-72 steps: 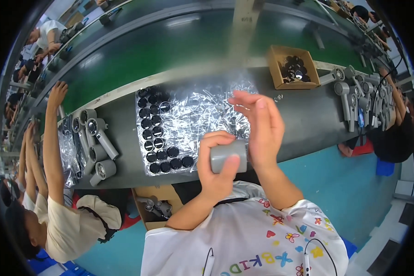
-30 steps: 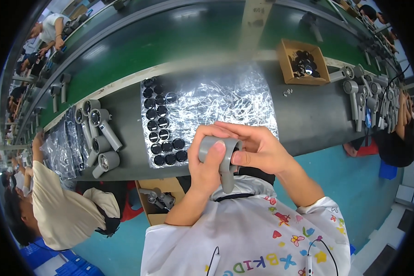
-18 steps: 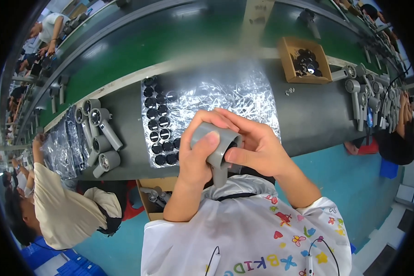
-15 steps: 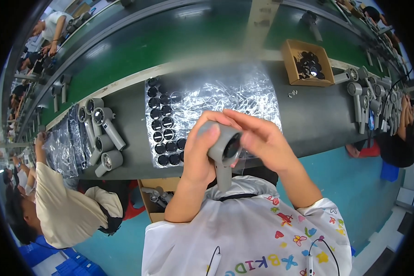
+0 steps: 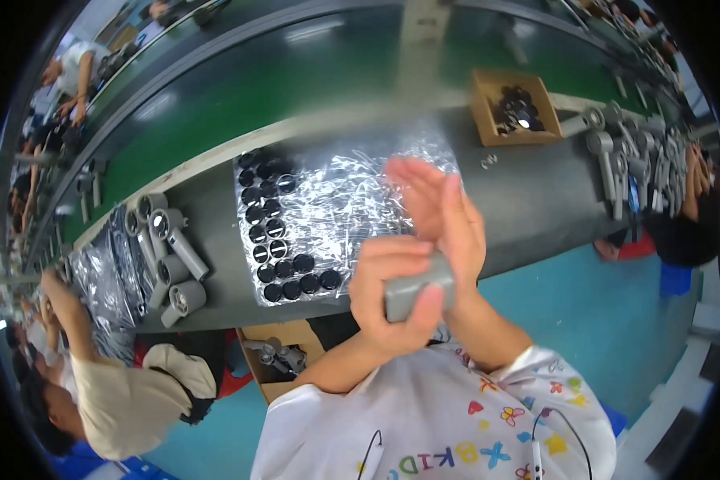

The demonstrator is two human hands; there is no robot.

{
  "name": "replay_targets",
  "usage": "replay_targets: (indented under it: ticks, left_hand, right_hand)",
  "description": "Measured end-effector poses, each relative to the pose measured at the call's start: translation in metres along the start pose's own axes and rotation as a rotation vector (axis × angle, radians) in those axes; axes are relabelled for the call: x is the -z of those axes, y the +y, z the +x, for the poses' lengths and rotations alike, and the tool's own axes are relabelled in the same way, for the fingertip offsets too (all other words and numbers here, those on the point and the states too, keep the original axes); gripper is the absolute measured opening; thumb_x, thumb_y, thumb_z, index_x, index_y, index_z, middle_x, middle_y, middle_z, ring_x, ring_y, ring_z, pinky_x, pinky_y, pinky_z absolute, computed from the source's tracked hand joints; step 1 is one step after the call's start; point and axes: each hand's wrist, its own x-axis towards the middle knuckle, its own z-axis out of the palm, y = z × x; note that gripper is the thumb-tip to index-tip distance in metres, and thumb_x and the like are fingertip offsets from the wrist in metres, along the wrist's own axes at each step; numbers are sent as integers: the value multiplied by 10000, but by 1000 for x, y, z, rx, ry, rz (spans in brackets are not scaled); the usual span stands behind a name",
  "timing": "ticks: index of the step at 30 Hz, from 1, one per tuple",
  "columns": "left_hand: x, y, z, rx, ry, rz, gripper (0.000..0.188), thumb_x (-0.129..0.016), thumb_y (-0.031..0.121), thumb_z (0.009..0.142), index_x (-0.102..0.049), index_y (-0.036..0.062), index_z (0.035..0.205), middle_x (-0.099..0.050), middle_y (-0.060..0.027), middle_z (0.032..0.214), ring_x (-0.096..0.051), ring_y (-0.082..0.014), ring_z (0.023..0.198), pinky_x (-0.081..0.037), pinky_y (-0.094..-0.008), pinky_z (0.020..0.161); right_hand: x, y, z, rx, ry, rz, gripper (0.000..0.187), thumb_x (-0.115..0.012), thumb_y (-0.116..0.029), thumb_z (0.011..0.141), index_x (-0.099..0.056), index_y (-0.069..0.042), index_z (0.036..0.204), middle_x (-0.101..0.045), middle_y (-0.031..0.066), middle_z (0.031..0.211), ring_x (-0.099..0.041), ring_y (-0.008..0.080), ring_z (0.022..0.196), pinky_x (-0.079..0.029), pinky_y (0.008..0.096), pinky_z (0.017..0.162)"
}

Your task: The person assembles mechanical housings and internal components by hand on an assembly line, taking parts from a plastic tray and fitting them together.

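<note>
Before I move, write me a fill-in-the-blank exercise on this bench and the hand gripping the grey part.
1. The person's ____ hand wraps its fingers around the grey part.
2. The round pieces on the shiny plastic sheet are mostly coloured ____.
3. The open cardboard box on the bench stands to the ____ of that sheet.

Missing words: left; black; right.

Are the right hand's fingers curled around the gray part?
No, the right hand is open with fingers extended, while the left hand grips the gray part.

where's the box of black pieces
In the head view, the cardboard box is upper right, beyond the right hand, between the clear plastic sheet and the grey handled units.
</note>
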Motion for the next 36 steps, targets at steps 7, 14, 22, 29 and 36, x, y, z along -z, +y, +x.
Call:
replay_targets:
  ticks: [7, 14, 22, 29, 36]
  left_hand:
    - [6, -17, -4, 244, -10, -39, 265, -702, 175, 912, -584, -8, 1063, -652, -185, 1077, -641, -264, 946, -518, -364, 827]
    - [21, -20, 4, 914, 244, -832, 316, -507, 336, 1021, -520, 50, 1156, -642, -174, 1088, -677, -239, 845, -572, -338, 561]
    - [23, -21, 4, 826, 233, -813, 296, -531, 322, 1010, -531, 58, 1142, -643, -165, 1100, -677, -222, 837, -584, -343, 568]
    - [28, -13, 5, 816, 231, -736, 303, -531, 342, 990, -528, 64, 1110, -621, -175, 1077, -650, -304, 869, -560, -385, 619]
    - [17, -12, 6, 684, 173, -610, 261, -579, 251, 992, -549, 18, 1105, -647, -157, 1098, -626, -189, 935, -530, -336, 842]
  right_hand:
    - [4, -1, 2, -87, 11, -63, 531, -376, -372, 1119, -548, 83, 1332, -623, 240, 1338, -609, 338, 1265, -472, 406, 1095]
    - [41, -19, 13, -71, -104, 320, 366, -410, -320, 1090, -454, -101, 801, -523, 29, 757, -488, 164, 675, -403, 323, 624]
    - [32, -31, -5, -125, -536, 453, 428, -310, -335, 1071, -261, -167, 680, -189, -44, 506, -109, 115, 426, -134, 325, 427]
    - [18, -107, -4, 396, -634, 314, 373, -440, -244, 997, -357, -149, 646, -321, -34, 476, -242, 108, 382, -252, 287, 397]
    - [1, -22, -22, 143, -489, 168, 478, -436, -232, 1005, -223, -115, 593, -196, -23, 475, -146, 121, 385, -151, 311, 393]
